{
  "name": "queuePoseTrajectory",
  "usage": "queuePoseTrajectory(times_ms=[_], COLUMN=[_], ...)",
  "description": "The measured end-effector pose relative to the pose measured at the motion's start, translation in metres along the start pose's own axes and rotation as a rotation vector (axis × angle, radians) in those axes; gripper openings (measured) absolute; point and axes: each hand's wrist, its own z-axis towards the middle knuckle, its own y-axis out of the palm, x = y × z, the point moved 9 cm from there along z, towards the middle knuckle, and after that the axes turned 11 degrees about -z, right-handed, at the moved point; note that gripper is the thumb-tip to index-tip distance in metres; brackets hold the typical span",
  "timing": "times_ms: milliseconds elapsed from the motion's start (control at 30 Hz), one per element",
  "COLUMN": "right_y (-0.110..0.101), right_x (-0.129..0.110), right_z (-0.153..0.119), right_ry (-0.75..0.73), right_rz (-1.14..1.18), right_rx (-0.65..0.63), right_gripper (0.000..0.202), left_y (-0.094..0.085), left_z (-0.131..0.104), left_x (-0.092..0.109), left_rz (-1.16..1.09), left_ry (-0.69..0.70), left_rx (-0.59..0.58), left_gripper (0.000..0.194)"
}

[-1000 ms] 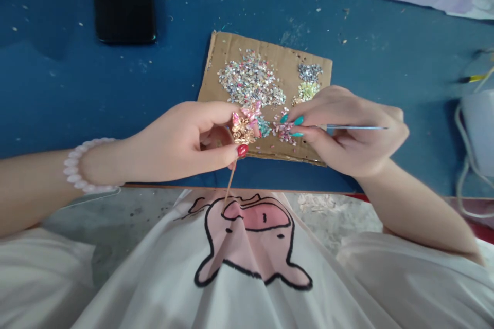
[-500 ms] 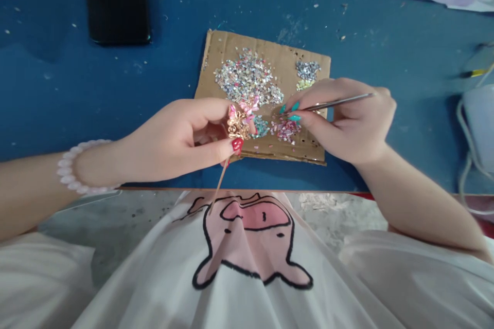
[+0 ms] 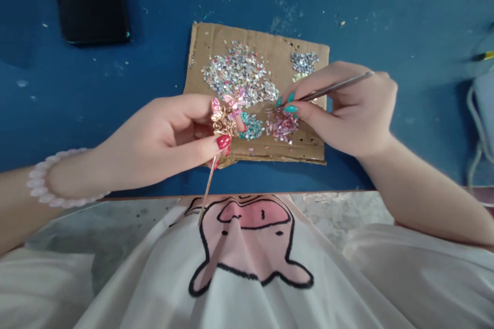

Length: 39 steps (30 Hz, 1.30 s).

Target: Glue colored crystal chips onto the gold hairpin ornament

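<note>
My left hand [image 3: 170,139] pinches a gold hair stick with a butterfly ornament [image 3: 224,122], its butterfly wings pink. The thin shaft of the stick slants down from my fingers over the table's front edge. In my right hand [image 3: 347,113] are slim metal tweezers [image 3: 335,86], held like a pen. Their tips are at the upper edge of a pile of pink chips [image 3: 282,127]; whether a chip is between them I cannot make out. A teal pile [image 3: 251,127] lies between the two hands. All this is over a piece of cardboard [image 3: 270,43].
A large heap of silvery chips [image 3: 239,72] covers the cardboard's upper left. Smaller grey-blue chips [image 3: 304,61] and yellow chips [image 3: 298,77] lie at its upper right. A black phone [image 3: 90,2] rests at the back left of the blue table [image 3: 162,72]. A white device [image 3: 484,108] with a cable is at far right.
My left hand and the hair stick have shifted left, away from the tweezers. My right hand is nearly in place, the tweezer tips slightly up and left. The whole view has moved a little.
</note>
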Motion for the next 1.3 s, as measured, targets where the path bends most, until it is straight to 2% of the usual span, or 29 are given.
queuePoseTrajectory(times_ms=[167, 400, 500, 733, 933, 1167, 1300], right_y=[0.001, 0.002, 0.004, 0.001, -0.002, 0.003, 0.003], right_x=[-0.001, -0.008, -0.008, -0.007, -0.006, -0.003, -0.001], right_z=[0.000, 0.000, 0.000, 0.000, -0.001, -0.002, -0.003], right_ry=[-0.001, -0.082, -0.073, -0.065, -0.062, -0.095, -0.067], right_rz=[-0.023, -0.037, -0.024, -0.002, 0.006, -0.021, -0.076], right_rx=[-0.036, -0.052, -0.078, -0.052, -0.066, -0.063, -0.033], right_gripper=[0.010, 0.012, 0.012, 0.009, 0.011, 0.013, 0.017], left_y=[-0.001, -0.001, -0.001, -0.002, -0.005, -0.009, -0.011], left_z=[0.000, -0.001, 0.000, 0.003, 0.000, 0.000, -0.004], left_x=[-0.001, 0.005, 0.007, 0.009, 0.008, 0.004, -0.003], left_rz=[0.002, 0.088, 0.088, -0.001, 0.073, 0.019, 0.027], left_ry=[-0.019, 0.044, 0.055, 0.048, 0.043, -0.022, -0.033], left_rx=[0.021, -0.001, 0.006, 0.050, 0.066, 0.114, 0.081], left_gripper=[0.019, 0.024, 0.021, 0.017, 0.019, 0.017, 0.026])
